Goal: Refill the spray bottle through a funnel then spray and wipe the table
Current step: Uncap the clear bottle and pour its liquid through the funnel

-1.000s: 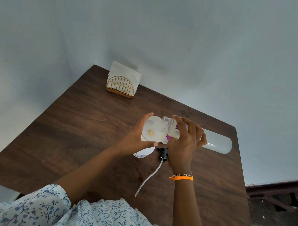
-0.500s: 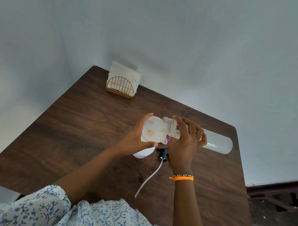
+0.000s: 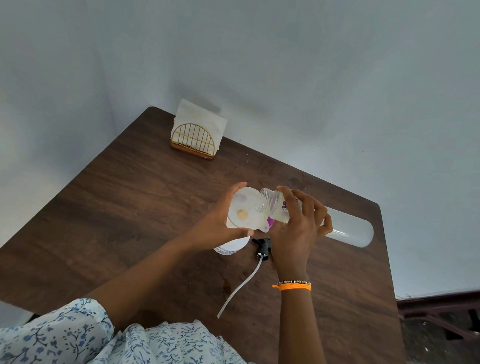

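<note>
A translucent white funnel (image 3: 244, 211) sits in the mouth of the spray bottle (image 3: 230, 247), which stands on the brown wooden table (image 3: 121, 218). My left hand (image 3: 217, 225) grips the funnel's rim. My right hand (image 3: 294, 231) holds a long clear refill bottle (image 3: 349, 233) tipped almost flat, its threaded open mouth resting over the funnel. The black spray head (image 3: 262, 247) with its long dip tube lies on the table just below the hands. Most of the spray bottle is hidden under the funnel and my left hand.
A gold wire napkin holder (image 3: 195, 140) with white napkins stands at the table's far left corner by the wall. A small purple piece (image 3: 270, 221) shows under the refill bottle. The table's right edge drops to a dark floor.
</note>
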Tool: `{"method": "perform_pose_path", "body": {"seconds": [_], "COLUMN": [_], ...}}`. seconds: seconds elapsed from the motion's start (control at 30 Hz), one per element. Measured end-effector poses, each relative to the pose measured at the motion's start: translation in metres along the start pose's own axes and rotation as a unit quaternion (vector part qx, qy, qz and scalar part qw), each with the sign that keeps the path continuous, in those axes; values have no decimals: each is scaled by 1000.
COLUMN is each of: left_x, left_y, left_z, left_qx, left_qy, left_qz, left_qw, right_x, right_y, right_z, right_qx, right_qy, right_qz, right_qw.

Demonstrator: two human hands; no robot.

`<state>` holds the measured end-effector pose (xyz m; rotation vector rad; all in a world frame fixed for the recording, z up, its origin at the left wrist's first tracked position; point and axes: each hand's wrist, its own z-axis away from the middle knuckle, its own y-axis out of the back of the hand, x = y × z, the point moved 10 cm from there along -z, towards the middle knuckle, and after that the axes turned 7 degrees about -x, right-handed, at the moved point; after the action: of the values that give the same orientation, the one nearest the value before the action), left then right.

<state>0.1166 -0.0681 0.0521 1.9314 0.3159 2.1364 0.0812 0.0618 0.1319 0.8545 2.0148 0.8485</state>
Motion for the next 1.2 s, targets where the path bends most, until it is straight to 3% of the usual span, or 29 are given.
{"method": "perform_pose_path", "body": {"seconds": [0.8,1.2], "left_x": [-1,-4], "left_y": [0,0], "left_z": [-1,-3], "left_qx": [-9,22], "left_qy": [5,3], "left_qz": [-3,-32], "left_qw": [1000,999], "right_x": [7,12], "right_y": [1,20], "right_z": [0,-11], "right_qx": [9,36], "right_qy": [-26,-25], "right_qz": [-24,-106], "right_qw": [999,993]}}
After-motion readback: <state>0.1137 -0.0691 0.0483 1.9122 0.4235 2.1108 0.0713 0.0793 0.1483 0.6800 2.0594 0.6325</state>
